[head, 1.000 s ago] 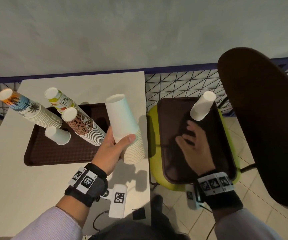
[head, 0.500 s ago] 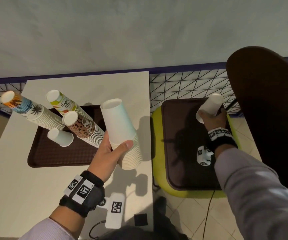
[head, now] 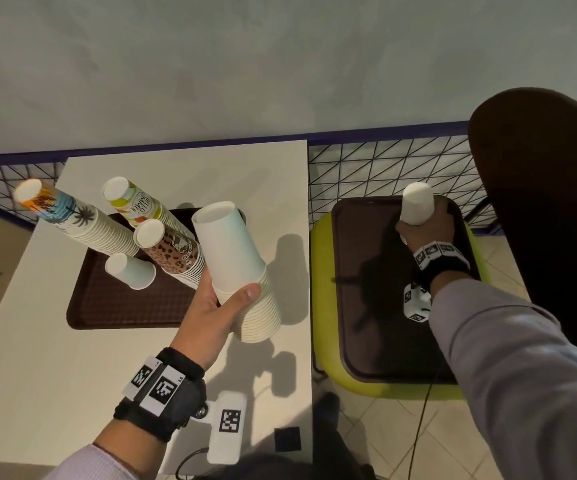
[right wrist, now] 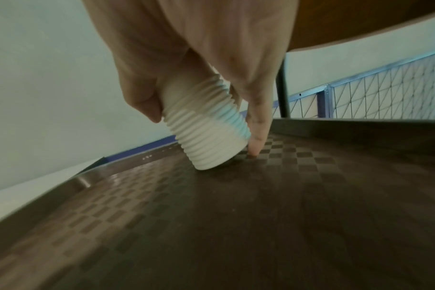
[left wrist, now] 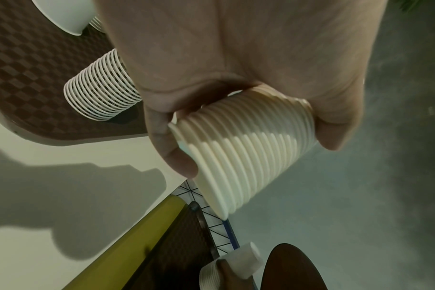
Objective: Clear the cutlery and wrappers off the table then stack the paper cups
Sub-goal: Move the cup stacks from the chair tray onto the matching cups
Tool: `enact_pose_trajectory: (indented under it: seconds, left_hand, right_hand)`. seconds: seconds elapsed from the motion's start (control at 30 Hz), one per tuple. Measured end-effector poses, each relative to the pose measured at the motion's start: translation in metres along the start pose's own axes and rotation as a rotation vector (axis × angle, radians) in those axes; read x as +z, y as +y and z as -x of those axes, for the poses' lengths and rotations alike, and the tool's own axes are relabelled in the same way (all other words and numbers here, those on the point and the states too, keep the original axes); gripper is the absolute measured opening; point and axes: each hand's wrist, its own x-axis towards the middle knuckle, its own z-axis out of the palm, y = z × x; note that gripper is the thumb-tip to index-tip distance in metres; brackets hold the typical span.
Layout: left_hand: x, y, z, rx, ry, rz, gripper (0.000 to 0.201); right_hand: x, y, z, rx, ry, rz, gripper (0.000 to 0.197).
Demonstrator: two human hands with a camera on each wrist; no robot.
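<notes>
**Both hands on cup stacks, one over the table, one on the stool tray**

Over the right part of the pale table [head: 30, 358], the left hand [head: 211, 317] is wrapped around a tall stack of plain white paper cups [head: 235, 268], turned upside down, thumb on the near side and fingers behind. The left wrist view shows the stack's ribbed rims [left wrist: 249, 149] gripped between thumb and fingers, and its lowest rim appears to hang clear of the tabletop. Just left of it, a brown tray [head: 117, 306] on the table carries three more inverted stacks: a palm-print stack [head: 72, 220] at far left, a "Hello Summer" stack [head: 138, 206] beside it, and a leopard-print stack [head: 172, 251] nearer, almost touching the held stack. A single small white cup [head: 129, 270] stands upside down on the tray near these.

To the right of the table, a second brown tray [head: 360, 289] lies on a yellow-green stool [head: 325, 341]. At its far right corner the right hand [head: 425, 230] closes around a smaller white cup stack [head: 417, 207], also inverted. In the right wrist view, the fingers [right wrist: 256, 125] and thumb curl around this stack [right wrist: 206, 133]; its rim is tilted, one edge on the checkered tray surface [right wrist: 236, 225], and one fingertip touches the tray beside it. A dark round tabletop [head: 550, 202] overhangs at far right, and a wire-mesh fence [head: 384, 168] runs behind.
</notes>
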Motion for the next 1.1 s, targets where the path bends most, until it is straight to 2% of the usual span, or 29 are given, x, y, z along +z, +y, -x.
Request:
enact_pose_trajectory:
  seconds: [0.1, 0.3, 0.57, 0.77, 0.9, 1.1]
  left_hand:
    - [-0.003, 0.001, 0.004, 0.002, -0.005, 0.002, 0.072]
    - [-0.019, -0.004, 0.013, -0.01, 0.01, 0.016, 0.084]
    - [-0.052, -0.011, 0.03, 0.011, -0.02, 0.026, 0.077]
    - [-0.103, -0.017, 0.046, -0.006, 0.011, 0.031, 0.09]
    - [-0.154, -0.018, 0.05, -0.007, 0.014, 0.026, 0.095]
    - [-0.243, -0.013, 0.052, 0.039, -0.023, -0.035, 0.072]
  right_hand:
    - [-0.006, -0.001, 0.019, -0.002, 0.002, -0.053, 0.089]
    - [-0.028, -0.003, 0.088, -0.1, -0.021, -0.231, 0.084]
    - [-0.03, 0.001, 0.202, -0.173, -0.234, -0.32, 0.072]
    - [0.0, -0.008, 0.279, -0.215, -0.452, -0.275, 0.07]
    - [0.033, -0.028, 0.324, -0.248, -0.518, -0.258, 0.068]
    - [0.109, -0.071, 0.384, -0.251, -0.541, -0.262, 0.073]
